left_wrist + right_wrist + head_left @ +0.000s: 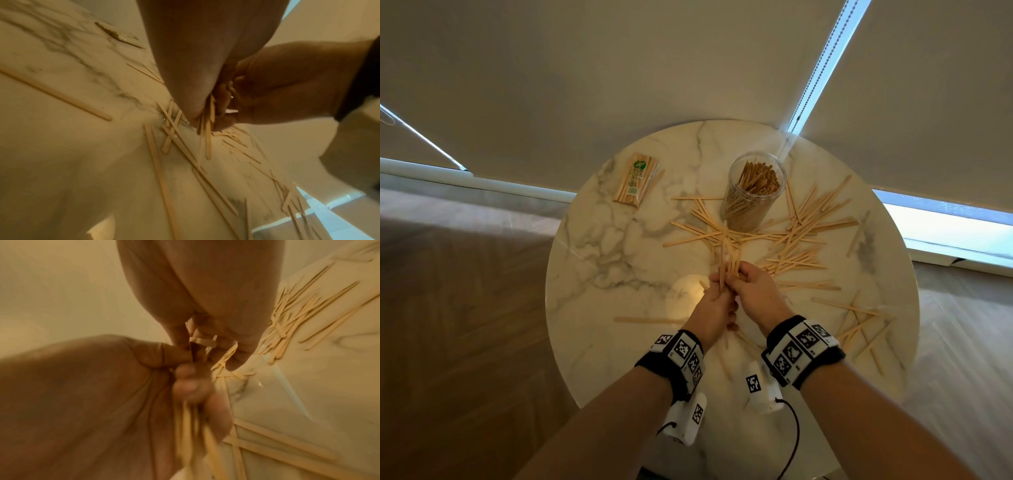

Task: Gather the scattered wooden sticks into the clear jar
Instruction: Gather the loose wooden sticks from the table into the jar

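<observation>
A clear jar (753, 195), packed with upright wooden sticks, stands at the far middle of the round marble table (602, 260). Many flat wooden sticks (801, 233) lie scattered in front of it and to its right. My left hand (717, 301) and right hand (751, 287) meet near the table's centre. Together they grip one bundle of wooden sticks (727, 270) that points toward the jar. The left wrist view shows the bundle (207, 134) sticking out from the curled fingers. In the right wrist view the bundle (195, 426) runs through my left hand (102, 394).
A wrapped pack of sticks (637, 180) lies at the table's far left. One stick (647, 320) lies alone on the near left, and more sticks (859, 325) are spread along the near right edge. Window blinds hang beyond the table.
</observation>
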A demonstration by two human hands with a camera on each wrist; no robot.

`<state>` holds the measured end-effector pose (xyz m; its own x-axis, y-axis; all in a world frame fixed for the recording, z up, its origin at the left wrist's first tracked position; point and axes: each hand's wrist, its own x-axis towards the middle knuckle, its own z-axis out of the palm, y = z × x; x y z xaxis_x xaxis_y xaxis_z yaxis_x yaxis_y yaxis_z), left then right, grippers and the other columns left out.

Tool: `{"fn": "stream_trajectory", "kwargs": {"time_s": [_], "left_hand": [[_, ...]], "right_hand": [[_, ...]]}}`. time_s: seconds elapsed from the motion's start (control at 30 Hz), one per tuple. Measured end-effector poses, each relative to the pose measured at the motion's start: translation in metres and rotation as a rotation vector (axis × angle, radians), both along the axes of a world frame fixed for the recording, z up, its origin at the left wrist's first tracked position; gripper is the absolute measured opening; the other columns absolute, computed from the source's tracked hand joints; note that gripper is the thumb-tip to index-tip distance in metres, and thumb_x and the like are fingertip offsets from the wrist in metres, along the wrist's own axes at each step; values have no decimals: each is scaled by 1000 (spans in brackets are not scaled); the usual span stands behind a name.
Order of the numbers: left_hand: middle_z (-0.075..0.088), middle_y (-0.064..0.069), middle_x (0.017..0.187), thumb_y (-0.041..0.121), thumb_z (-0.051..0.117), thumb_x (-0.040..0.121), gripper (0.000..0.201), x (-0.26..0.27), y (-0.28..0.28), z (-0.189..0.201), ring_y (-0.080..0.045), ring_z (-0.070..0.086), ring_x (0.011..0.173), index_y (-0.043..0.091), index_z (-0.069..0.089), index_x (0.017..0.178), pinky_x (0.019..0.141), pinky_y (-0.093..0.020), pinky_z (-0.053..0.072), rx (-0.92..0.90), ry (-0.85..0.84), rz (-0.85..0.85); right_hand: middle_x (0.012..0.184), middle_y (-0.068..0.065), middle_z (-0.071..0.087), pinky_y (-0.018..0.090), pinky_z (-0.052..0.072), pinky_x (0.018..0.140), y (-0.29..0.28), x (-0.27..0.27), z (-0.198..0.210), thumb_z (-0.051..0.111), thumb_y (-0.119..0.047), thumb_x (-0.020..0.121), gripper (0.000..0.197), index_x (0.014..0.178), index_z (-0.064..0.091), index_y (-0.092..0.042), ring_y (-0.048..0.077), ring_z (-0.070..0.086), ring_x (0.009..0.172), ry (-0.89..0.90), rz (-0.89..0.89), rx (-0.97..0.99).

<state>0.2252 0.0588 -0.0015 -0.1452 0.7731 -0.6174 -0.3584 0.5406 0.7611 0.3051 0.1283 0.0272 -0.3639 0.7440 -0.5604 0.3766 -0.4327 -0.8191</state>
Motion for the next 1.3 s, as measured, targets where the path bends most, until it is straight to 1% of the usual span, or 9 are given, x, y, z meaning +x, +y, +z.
{"fn": "stream_trajectory", "kwargs": {"time_s": [0.17,0.33,0.5,0.7,0.83,0.97,1.1,1.23,1.3], "left_hand": [[54,4,78,39,40,100,19,-8,-15,-4,-14,48,67,23,51,100,66,-33,39,-42,375,-301],[56,5,66,54,42,101,39,-9,-10,-1,-16,50,61,27,51,75,62,-33,41,-10,460,-286],[63,0,76,55,39,104,39,-13,-6,2,-16,55,69,25,59,90,62,-31,40,53,516,-318],[58,7,71,49,37,107,37,-27,-21,-12,-14,54,66,24,54,84,65,-31,42,58,543,-190],[74,-6,98,45,42,107,37,-28,-9,-8,-19,71,87,16,63,102,76,-37,60,28,278,116],[64,-5,84,35,37,110,30,-19,5,9,-8,67,57,9,52,108,60,-33,61,8,361,151],[64,-9,92,41,35,108,28,-32,1,-1,-34,66,83,15,45,108,74,-44,54,-79,561,55],[63,-8,93,39,40,108,34,-57,-11,-2,-32,62,94,8,53,105,74,-32,37,-134,752,-163],[60,-3,91,41,52,103,32,-72,-22,-3,-27,59,88,8,54,103,74,-32,38,-157,809,-260]], "right_hand": [[101,6,73,48,58,83,17,-3,7,56,-21,101,26,126,51,-21,25,70,86,132,-176,13],[81,5,73,39,54,67,9,-2,3,42,-15,105,14,102,55,-20,22,70,73,-17,-38,188],[95,5,77,46,57,91,4,-1,4,46,-11,102,15,94,59,-16,24,72,96,64,-144,54],[95,-2,76,41,61,85,23,16,8,55,-22,101,20,92,73,-19,19,72,96,-13,-361,131],[94,1,77,36,58,86,8,14,2,68,-18,93,9,95,76,-20,19,72,92,-81,-7,80],[80,6,72,20,52,56,-9,2,0,72,-9,89,5,93,70,-10,5,67,63,-108,39,173],[87,-13,74,16,51,74,-16,5,-1,70,-25,91,11,97,78,-28,-2,66,80,-168,300,313],[102,-7,66,20,46,77,-25,25,-14,66,-34,92,11,100,70,-27,5,59,88,-429,402,450],[113,-1,59,27,48,85,-35,37,-24,68,-48,89,38,115,60,-21,14,56,98,-653,555,387]]}}
